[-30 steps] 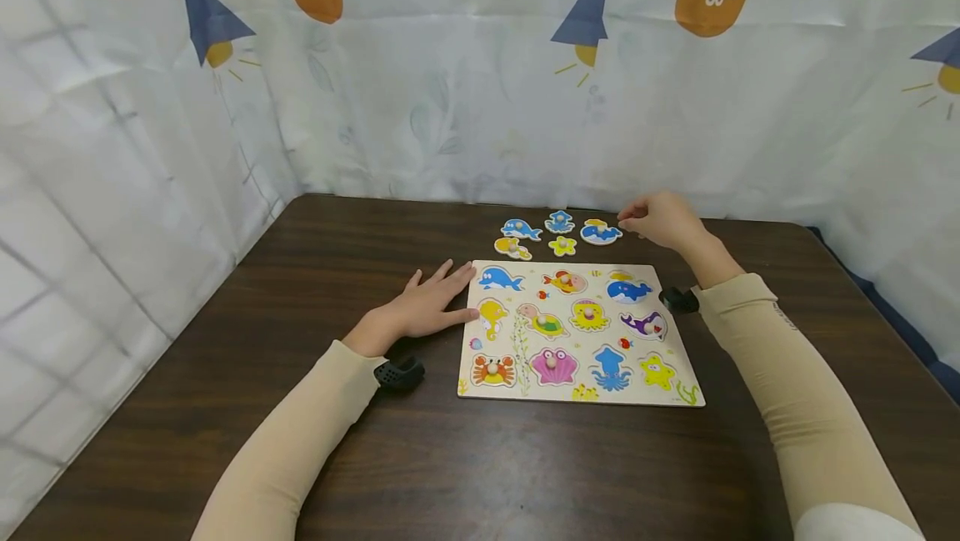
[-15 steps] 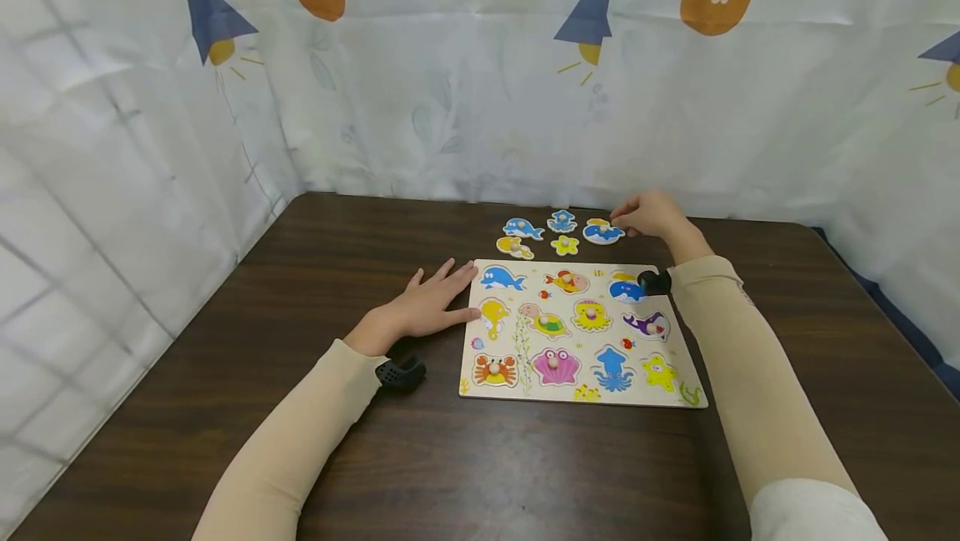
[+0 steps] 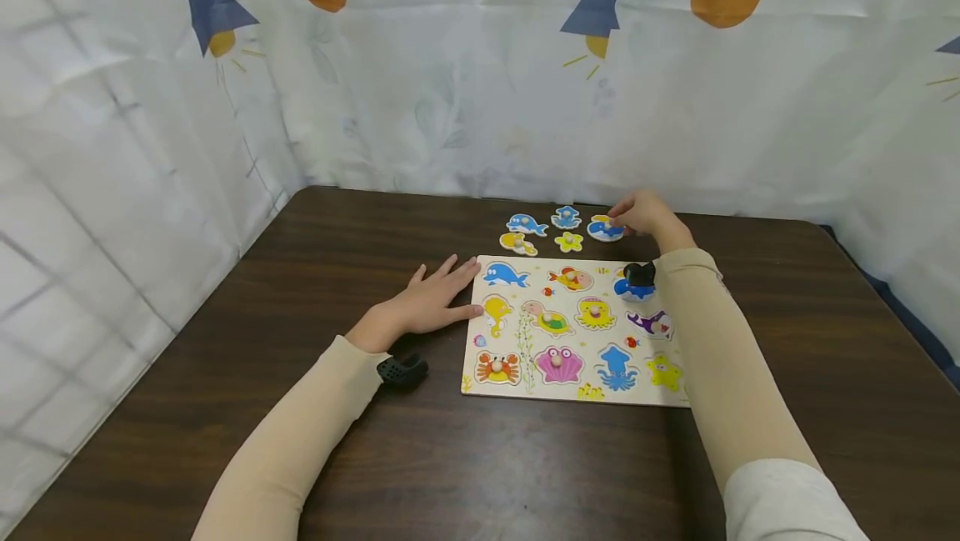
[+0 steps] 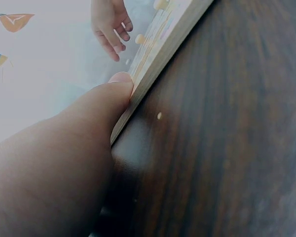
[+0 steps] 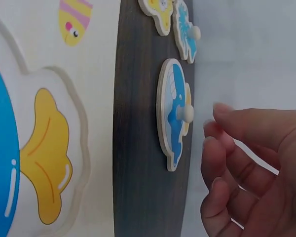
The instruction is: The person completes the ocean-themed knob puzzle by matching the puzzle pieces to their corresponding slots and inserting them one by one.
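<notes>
My left hand [image 3: 427, 301] lies spread at the left edge of the wooden puzzle board [image 3: 540, 267], its thumb on the board's rim in the left wrist view. Behind the board, my right hand [image 3: 648, 214] hovers at the blue whale piece with a yellow spout [image 5: 173, 111]. Its thumb and bent fingers stand just short of the piece's round wooden knob [image 5: 186, 113], holding nothing. The whale piece lies on the table. Its matching whale recess [image 3: 633, 291] in the board is partly covered by the right wrist camera.
Left of the whale piece lie a blue dolphin piece [image 3: 527, 225], a yellow seahorse piece [image 3: 517, 243], a blue squid piece [image 3: 566, 217] and a yellow star piece [image 3: 568, 242]. Knobbed crab [image 3: 497, 368] and shell [image 3: 558, 364] pieces sit in the board. A patterned curtain [image 3: 450, 107] hangs behind the table.
My right hand has moved left, from beside the whale piece to close at its knob, and the right forearm now covers the board's right edge. The left hand stays in place.
</notes>
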`<move>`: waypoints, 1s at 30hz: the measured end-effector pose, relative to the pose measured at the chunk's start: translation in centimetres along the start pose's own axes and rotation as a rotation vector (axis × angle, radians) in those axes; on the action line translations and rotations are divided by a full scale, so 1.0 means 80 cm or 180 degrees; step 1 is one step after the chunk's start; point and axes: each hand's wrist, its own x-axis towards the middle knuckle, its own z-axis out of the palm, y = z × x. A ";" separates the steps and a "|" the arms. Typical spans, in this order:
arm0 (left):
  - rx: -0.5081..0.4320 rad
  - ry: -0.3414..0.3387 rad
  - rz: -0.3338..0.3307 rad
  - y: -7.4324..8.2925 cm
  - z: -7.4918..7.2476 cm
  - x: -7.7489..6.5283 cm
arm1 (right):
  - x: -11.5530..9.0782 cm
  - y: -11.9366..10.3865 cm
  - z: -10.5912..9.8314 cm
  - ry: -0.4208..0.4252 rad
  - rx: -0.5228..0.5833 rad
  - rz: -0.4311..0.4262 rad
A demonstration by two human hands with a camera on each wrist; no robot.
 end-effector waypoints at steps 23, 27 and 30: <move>0.0014 0.0020 0.0019 -0.001 0.002 0.003 | 0.007 -0.007 0.017 -0.0071 -0.0198 0.0307; 0.0009 0.0026 0.0017 0.000 0.001 0.003 | 0.005 -0.010 0.019 0.0054 -0.0247 0.0323; 0.0006 0.0017 0.0018 0.000 0.001 0.002 | 0.007 -0.010 0.022 0.0153 -0.0289 0.0310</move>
